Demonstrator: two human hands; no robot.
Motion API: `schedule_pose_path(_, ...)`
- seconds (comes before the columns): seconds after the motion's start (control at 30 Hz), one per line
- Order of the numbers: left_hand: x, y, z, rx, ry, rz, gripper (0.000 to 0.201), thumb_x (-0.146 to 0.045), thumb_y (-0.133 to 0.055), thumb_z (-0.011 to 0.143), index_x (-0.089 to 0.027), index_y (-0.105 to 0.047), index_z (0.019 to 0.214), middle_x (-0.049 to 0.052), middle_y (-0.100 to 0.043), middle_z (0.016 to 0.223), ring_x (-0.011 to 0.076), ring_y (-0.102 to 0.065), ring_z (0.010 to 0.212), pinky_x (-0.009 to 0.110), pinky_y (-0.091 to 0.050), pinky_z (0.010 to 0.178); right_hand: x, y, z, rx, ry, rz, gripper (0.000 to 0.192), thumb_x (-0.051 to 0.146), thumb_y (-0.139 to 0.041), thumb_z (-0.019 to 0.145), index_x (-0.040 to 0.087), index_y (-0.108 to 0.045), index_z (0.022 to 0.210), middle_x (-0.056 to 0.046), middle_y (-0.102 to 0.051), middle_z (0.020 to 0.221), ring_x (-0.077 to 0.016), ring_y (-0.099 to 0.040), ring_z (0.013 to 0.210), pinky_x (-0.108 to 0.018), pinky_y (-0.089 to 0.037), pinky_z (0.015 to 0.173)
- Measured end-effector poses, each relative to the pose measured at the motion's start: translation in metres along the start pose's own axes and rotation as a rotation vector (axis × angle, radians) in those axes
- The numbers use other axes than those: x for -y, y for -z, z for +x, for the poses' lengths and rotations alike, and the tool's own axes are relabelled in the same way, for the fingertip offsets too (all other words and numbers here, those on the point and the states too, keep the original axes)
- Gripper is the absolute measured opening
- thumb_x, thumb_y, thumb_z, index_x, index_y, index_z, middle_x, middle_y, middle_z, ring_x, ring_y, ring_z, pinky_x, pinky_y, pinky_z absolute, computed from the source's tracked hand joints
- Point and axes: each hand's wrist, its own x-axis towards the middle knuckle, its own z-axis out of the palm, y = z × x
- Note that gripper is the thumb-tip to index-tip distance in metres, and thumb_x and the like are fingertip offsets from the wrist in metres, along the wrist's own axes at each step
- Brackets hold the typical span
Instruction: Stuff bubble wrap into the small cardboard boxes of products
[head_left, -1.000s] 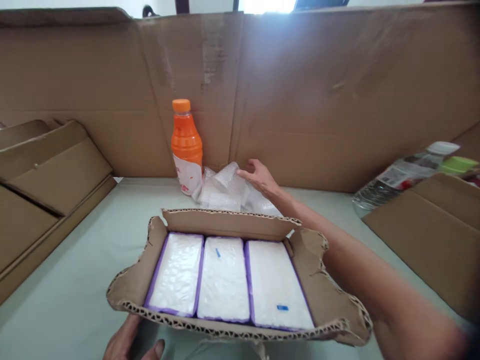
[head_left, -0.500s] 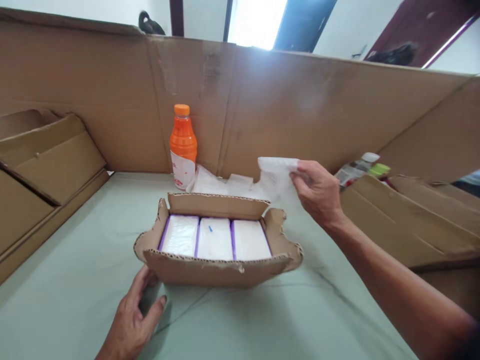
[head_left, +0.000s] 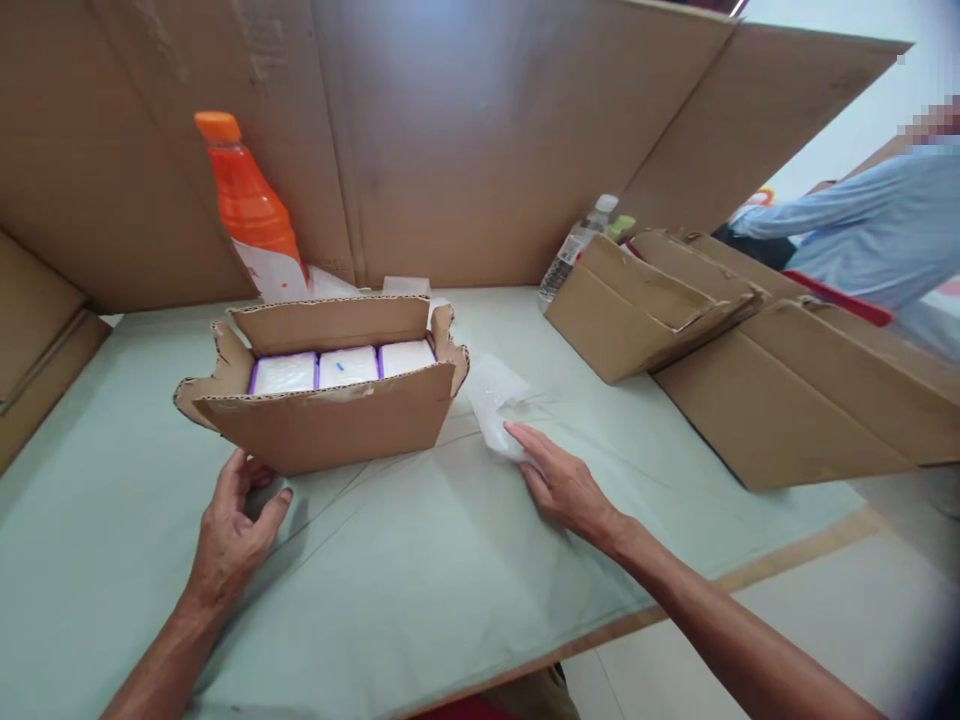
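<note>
the left hand [head_left: 229, 525] rests palm down, fingers [head_left: 266, 505] loosely curled and spread a little, thumb out to the side, forearm running in from the lower left. the right hand [head_left: 562, 485] lies flat and unclenched, fingers stretched forward and together, its arm nearly straight from the lower right.

A crumpled white bubble-wrap sheet [head_left: 495, 400] lies flat on the green table, beside the open cardboard box [head_left: 330, 425] holding three white packs.

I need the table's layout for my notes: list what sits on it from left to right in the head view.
Orange plastic bottle → open brown cardboard box → white bubble-wrap sheet → clear plastic water bottle → flattened brown cardboard cartons.
</note>
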Motion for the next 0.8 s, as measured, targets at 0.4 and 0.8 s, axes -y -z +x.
schedule_pose_path(0.4,0.006,-0.004,0.002,-0.023,0.009,0.020,0.081,-0.049,-0.068,0.075,-0.022,-0.044,0.147,0.012,-0.067,0.119,0.0298,-0.066,0.108,0.049,-0.051,0.102,-0.027,0.045,0.169,-0.468,-0.237,0.378,0.043,0.037,-0.055,0.086,0.015,-0.062,0.122,-0.015,-0.069,0.122,-0.0291,-0.066,0.110,-0.047,-0.052,0.098)
schedule_pose_path(0.8,0.020,0.004,0.007,-0.071,0.001,-0.266,0.076,-0.057,-0.065,0.082,-0.025,-0.045,0.148,0.011,-0.056,0.144,0.0333,-0.057,0.126,0.048,-0.046,0.110,0.053,-0.055,0.158,-0.183,-0.166,0.849,0.060,0.065,-0.027,0.100,0.023,-0.070,0.103,-0.006,-0.075,0.106,-0.0248,-0.068,0.102,-0.037,-0.056,0.092)
